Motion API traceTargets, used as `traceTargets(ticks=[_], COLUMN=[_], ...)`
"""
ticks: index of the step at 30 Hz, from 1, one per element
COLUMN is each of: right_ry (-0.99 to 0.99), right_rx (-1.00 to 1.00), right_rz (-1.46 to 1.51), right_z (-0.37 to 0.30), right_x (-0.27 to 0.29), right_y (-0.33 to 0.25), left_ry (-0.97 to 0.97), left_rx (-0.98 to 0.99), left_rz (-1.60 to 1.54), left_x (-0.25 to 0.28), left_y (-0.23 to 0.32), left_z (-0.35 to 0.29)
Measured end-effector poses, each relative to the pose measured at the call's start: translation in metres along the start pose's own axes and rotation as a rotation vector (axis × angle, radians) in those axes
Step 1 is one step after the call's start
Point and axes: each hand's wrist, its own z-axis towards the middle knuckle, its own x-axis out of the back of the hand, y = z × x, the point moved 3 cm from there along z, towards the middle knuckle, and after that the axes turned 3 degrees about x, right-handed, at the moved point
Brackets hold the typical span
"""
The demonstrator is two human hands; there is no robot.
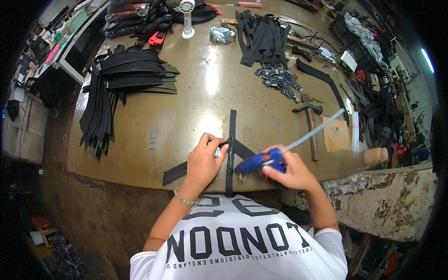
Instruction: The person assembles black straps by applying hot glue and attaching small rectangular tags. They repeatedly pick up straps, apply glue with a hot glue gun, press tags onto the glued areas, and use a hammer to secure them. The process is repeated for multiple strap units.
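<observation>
My right hand (295, 171) is wrapped round a blue glue gun (252, 164), whose nozzle points left at a narrow black strip (232, 123). A long translucent glue stick (315, 130) juts from the gun's back toward the upper right. The strip runs from the table down past its front edge. It crosses a wider black webbing strap (175, 173), which bends in the middle. With thumb and forefinger, my left hand (205, 156) pinches the webbing just left of the crossing. A small whitish piece shows under those fingers, mostly hidden.
Black straps (126, 74) are heaped at the left. Farther right lie more cut straps (263, 37) and a pile of small grey labels (279, 82). A hammer (312, 130), a cardboard piece (336, 135) and a tape roll (375, 156) lie at the right. A white fan (187, 21) stands at the back.
</observation>
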Motion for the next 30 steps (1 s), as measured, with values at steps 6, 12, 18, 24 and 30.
traceTargets(ticks=[6,12,18,24,30], right_ry=[1.251,0.681,0.377,0.213,0.372], right_rx=[-0.341,-1.073,-0.192,-0.018,0.047], right_rz=[-0.429,-0.965,0.577,1.007,0.902], right_z=[-0.049,-0.114,-0.007,0.06,0.057], right_x=[0.108,0.119,-0.016,-0.09,-0.095], right_y=[0.096,0.083,-0.003,-0.016,-0.019], left_ry=[0.04,-0.527,-0.37,-0.341,-0.222], left_rx=[0.117,0.366,0.385,0.377,0.396], left_rz=[-0.458,-2.279,-1.797,-1.601,-1.783], left_x=[0.005,0.007,-0.005,-0.006,-0.016], left_y=[-0.005,-0.001,0.022,0.021,0.009], left_z=[0.015,0.028,0.02,0.012,0.01])
